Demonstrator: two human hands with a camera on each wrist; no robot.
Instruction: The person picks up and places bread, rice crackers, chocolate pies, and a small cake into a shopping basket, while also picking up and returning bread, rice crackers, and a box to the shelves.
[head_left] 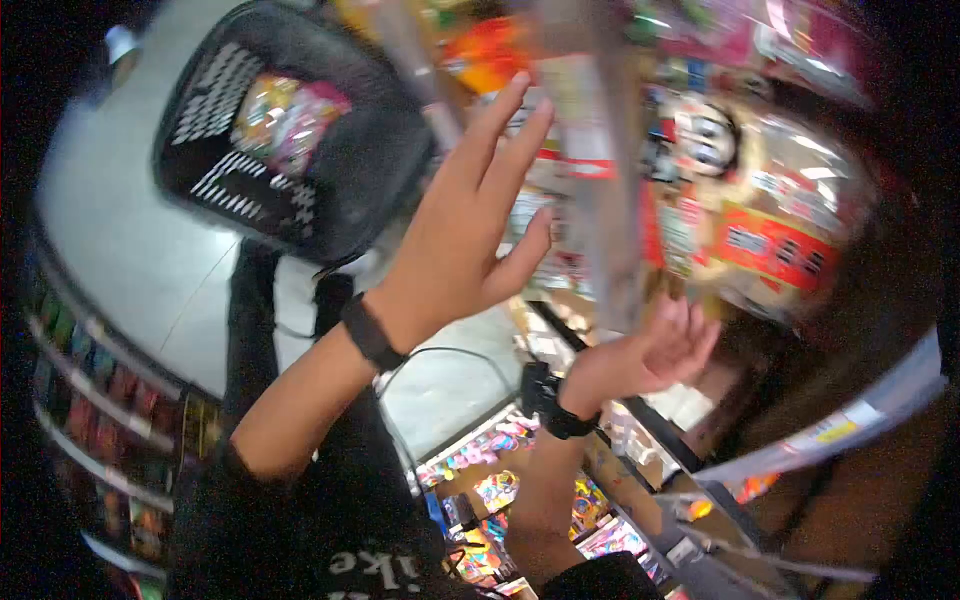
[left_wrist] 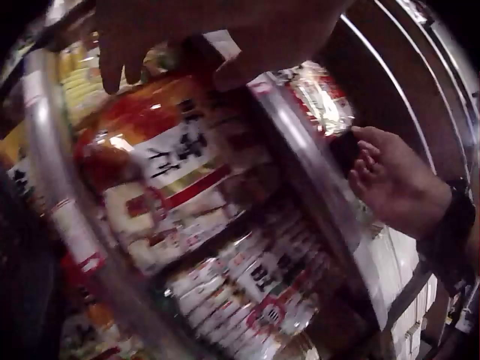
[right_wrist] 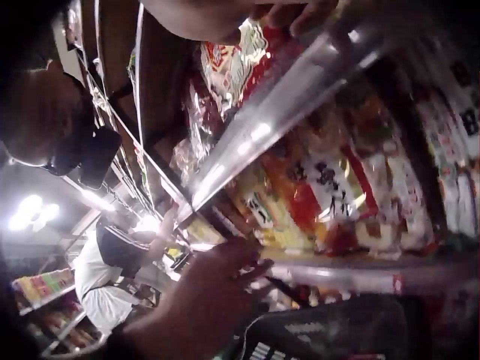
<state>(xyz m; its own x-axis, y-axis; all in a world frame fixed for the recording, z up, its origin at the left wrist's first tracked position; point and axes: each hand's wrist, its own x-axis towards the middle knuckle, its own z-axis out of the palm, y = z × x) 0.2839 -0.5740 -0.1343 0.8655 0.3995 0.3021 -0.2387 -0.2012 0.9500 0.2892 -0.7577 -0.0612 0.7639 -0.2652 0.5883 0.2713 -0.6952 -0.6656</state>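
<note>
My left hand (head_left: 450,220) reaches out over the shelf front with fingers and thumb spread, holding nothing. Below it in the left wrist view lies an orange-red snack bag (left_wrist: 180,157) with a white label, beside a clear bag of small wrapped pieces (left_wrist: 262,285). My right hand (head_left: 650,350), its fingers loosely bent, is near the shelf rail (left_wrist: 300,135). Just above those fingers in the head view sits a large clear snack bag with a red label (head_left: 775,250). Nothing shows clearly in the right hand.
A black shopping basket (head_left: 375,150) stands on the pale floor at left, a shiny colourful bag (head_left: 290,120) inside it. More shelves of packets (head_left: 110,400) line the far left. Low bins of bright goods (head_left: 495,490) lie below. Another person in white (right_wrist: 105,277) is in the aisle.
</note>
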